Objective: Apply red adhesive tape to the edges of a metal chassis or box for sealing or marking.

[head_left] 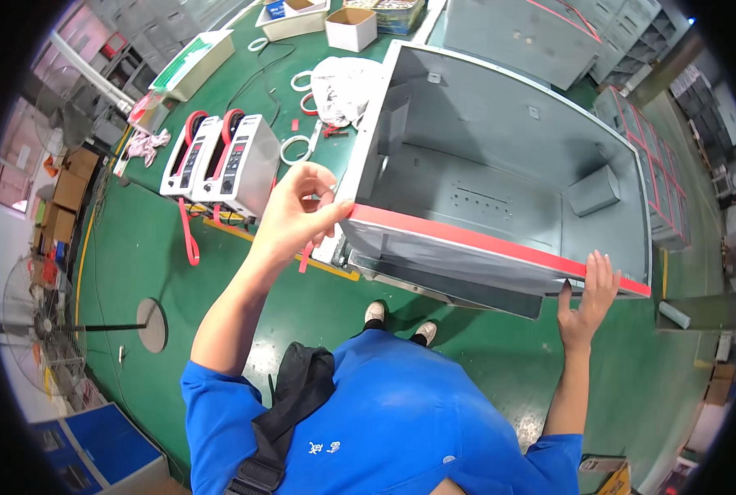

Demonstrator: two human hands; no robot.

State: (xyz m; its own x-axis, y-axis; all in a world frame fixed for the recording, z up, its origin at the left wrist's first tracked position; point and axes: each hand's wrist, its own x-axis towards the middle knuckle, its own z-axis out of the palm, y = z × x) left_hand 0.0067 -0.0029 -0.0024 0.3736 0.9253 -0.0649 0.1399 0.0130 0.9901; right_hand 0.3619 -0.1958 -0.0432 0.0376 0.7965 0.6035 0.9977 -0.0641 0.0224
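Green floor [162, 256] spreads through a workshop, with one standing fan [46, 326] at the left and grey cabinets [516, 37] in the background. On the green bench [248, 82] stand two tape dispensers [244, 169] side by side, each with a red roll and a red tail of tape hanging at the front. Four ring-shaped rolls [283, 150] lie beyond them, near one bundled white cloth [343, 92]. Of the containers, a long pale bin [213, 68] holds something green, a white bin [289, 29] holds a blue item and a brown box, and a small open carton [351, 37] shows a brown inside. One large grey metal box [483, 124] lies open side up before the person; in it are a smaller box-shaped piece [594, 191] toward the right and a perforated patch. One red strip [467, 235] runs along its near edge. At the strip's left end is the left hand [293, 210], thumb at the corner and fingers curled; whether its grip pinches anything I cannot tell. Near the right end, the right hand's [589, 305] fingers lie over the strip, the grip spread, thumb well apart.
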